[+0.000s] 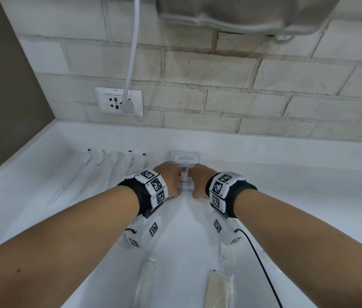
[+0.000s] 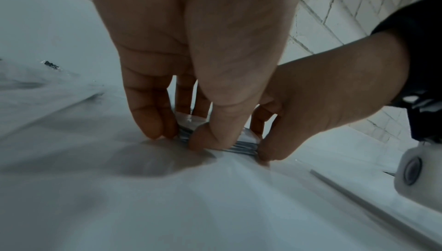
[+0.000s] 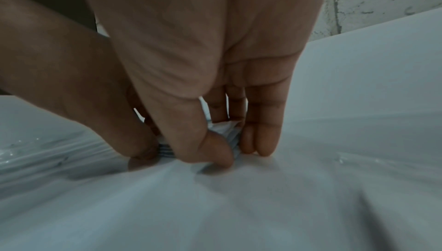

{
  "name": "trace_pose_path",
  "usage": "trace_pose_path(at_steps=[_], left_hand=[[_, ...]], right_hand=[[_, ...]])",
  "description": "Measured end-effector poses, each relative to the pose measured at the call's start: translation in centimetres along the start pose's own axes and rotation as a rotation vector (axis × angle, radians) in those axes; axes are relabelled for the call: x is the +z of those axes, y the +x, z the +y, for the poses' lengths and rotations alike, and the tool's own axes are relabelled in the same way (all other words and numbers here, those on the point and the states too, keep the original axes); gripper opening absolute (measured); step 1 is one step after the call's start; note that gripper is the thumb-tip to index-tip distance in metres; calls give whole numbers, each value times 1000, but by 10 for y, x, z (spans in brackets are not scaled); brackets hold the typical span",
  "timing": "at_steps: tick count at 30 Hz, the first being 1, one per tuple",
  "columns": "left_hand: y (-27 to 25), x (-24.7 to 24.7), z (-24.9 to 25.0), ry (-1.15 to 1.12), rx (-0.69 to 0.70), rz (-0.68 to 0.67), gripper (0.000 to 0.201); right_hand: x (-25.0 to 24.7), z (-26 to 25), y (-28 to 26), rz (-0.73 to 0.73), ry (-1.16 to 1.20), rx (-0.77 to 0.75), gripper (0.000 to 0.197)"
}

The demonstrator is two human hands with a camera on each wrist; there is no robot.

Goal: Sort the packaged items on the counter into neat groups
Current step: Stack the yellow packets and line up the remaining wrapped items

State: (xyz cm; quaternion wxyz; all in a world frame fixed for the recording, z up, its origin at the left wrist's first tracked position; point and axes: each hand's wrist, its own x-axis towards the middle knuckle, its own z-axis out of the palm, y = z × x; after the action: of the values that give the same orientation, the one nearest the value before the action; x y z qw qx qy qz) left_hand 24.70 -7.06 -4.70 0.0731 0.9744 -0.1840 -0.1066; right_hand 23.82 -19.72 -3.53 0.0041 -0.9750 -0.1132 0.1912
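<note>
Hands: You had your left hand (image 1: 171, 180) and right hand (image 1: 197, 181) drawn together at the centre of the head view, one on each side of a small stack of toothpaste packets (image 1: 185, 184).
Grip, left: In the left wrist view your left thumb and fingers (image 2: 148, 115) curled down round one end of the stack, pinching it at the counter surface.
Grip, right: In the right wrist view your right thumb met the fingers (image 3: 260, 139) across the other end, so that hand was pinching the packets too.
Why both hands: Squeezing from the two ends at once probably squared the thin packets into one even pile; that is my reading, since loose sachets slide apart easily.
Stack position: The toothpaste packets lay on the white counter (image 1: 286, 196), just below a shampoo packet (image 1: 185, 157) that sat nearer the wall, above your knuckles in the frame.
Why there: Setting the pile right beside the shampoo packet looked like an effort to keep the flat sachets as one neighbouring group.
Left group: A row of clear-wrapped toothbrushes (image 1: 109, 165) lay fanned at centre left of the head view, well apart from your hands.
Lower frame: A wrapped comb (image 1: 145, 283) and a tan wrapped item (image 1: 217, 290) rested at the bottom centre, apparently not yet grouped.
Progress: I judge the sorting partly done.
</note>
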Motion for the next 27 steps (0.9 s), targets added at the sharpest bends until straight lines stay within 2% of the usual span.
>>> trace_pose_path(at_steps=[4, 12, 14, 16, 19, 23, 25, 27], left_hand=[[0, -1, 1, 20, 10, -17, 29], [-1, -4, 3, 21, -4, -33, 24], [-1, -4, 2, 18, -11, -44, 30], [-1, -4, 1, 28, -32, -62, 46], [-4, -9, -2, 9, -50, -70, 69], [-20, -19, -5, 9, -38, -56, 71], [-33, -28, -8, 14, -31, -43, 73], [-50, -39, -9, 15, -15, 1, 72]], right_hand=[[1, 2, -1, 17, 46, -1, 44], [-1, 1, -5, 23, 69, 4, 43], [-2, 1, -6, 21, 62, 10, 42], [-3, 1, -8, 10, 50, 19, 46], [-4, 4, -11, -5, 98, 29, 72], [-14, 5, -32, 22, 110, 14, 96], [-23, 4, -49, 76, 73, 21, 93], [-30, 4, -68, 108, 68, 62, 81]])
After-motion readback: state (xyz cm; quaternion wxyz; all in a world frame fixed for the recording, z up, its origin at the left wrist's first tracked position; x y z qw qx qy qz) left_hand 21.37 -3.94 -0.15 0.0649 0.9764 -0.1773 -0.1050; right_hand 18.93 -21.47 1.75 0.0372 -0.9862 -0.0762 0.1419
